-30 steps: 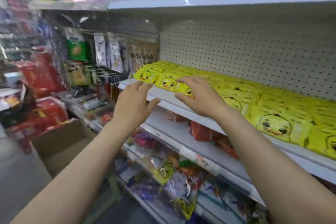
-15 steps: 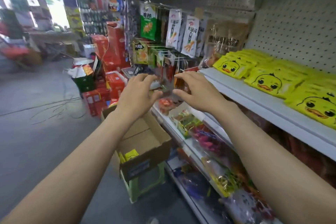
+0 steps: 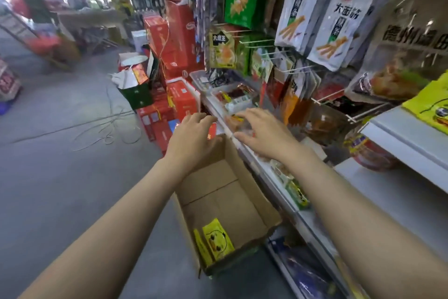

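Head view, A is asking: where is the brown open cardboard box (image 3: pixel 218 196) standing, and what is lying in it?

B: It is standing on the grey concrete floor (image 3: pixel 60 177), just beside the white metal shelving (image 3: pixel 400 189). Flat yellow packets with a duck face (image 3: pixel 217 238) are leaning against its near wall.

A: And the hands, are they holding something?

B: No. The left hand (image 3: pixel 191 138) is hovering over the far end of the box, palm down, with fingers loosely spread and gripping nothing. The right hand (image 3: pixel 261 133) is hovering beside it, over the front edge of the low shelf, with fingers also stretched apart and empty. Its fingertips are pointing near a small orange packet (image 3: pixel 236 119) on that edge. The picture is blurring there, so I cannot tell if they are touching it.

A: What is surrounding them?

B: White snack bags with printed sticks (image 3: pixel 339 19) are hanging on wire hooks above the right hand. Another yellow duck-face packet (image 3: pixel 431 107) is lying on the higher shelf at the right edge. Red cartons (image 3: pixel 179 32) are standing stacked behind the box, apart from the hands.
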`<state>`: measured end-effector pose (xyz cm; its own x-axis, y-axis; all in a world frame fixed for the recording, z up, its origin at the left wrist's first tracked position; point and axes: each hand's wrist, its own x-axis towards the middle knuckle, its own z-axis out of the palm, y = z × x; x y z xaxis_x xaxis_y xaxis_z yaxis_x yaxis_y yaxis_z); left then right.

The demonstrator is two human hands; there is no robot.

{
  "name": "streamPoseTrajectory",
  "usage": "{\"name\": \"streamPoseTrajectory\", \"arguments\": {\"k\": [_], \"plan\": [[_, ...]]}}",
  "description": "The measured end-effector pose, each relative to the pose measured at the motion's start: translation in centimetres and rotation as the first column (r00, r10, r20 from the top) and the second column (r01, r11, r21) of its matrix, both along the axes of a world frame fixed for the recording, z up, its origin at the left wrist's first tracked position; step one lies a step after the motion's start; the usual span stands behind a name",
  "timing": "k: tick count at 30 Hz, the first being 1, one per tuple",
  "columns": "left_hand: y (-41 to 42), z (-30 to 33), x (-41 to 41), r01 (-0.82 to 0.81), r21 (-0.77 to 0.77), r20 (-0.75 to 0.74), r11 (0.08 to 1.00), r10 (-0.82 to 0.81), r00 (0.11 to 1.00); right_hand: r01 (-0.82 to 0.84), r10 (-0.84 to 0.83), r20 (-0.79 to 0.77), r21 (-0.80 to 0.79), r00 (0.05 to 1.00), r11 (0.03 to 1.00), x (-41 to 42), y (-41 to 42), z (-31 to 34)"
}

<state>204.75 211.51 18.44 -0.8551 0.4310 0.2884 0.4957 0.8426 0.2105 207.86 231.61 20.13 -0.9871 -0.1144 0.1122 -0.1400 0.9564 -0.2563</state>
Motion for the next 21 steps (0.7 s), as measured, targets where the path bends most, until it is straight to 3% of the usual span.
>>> {"name": "streamPoseTrajectory", "arguments": {"k": [8, 13, 18, 21], "plan": [[-0.5, -8.8, -9.3, 0.142, -0.09, 0.234, 0.986, -0.118, 0.965, 0.155, -0.133, 0.245, -0.074, 0.96, 0.985, -7.1, -0.8, -9.7], [-0.1, -15.4, -14.2, 0.327, -0.125, 0.436, 0.937, -0.245, 0.866, 0.327, -0.258, 0.439, -0.087, 0.861, 0.941, -8.3, -1.2, -16.4], [0.3, -23.0, -15.6, 0.513, -0.169, 0.684, 0.842, -0.275, 0.676, 0.501, -0.352, 0.65, -0.052, 0.674, 0.864, -7.8, -2.2, -24.9], [0.3, -28.0, -15.0, 0.644, -0.165, 0.846, 0.747, -0.227, 0.482, 0.56, -0.336, 0.771, -0.032, 0.541, 0.828, -6.3, -2.6, -29.9]]}}
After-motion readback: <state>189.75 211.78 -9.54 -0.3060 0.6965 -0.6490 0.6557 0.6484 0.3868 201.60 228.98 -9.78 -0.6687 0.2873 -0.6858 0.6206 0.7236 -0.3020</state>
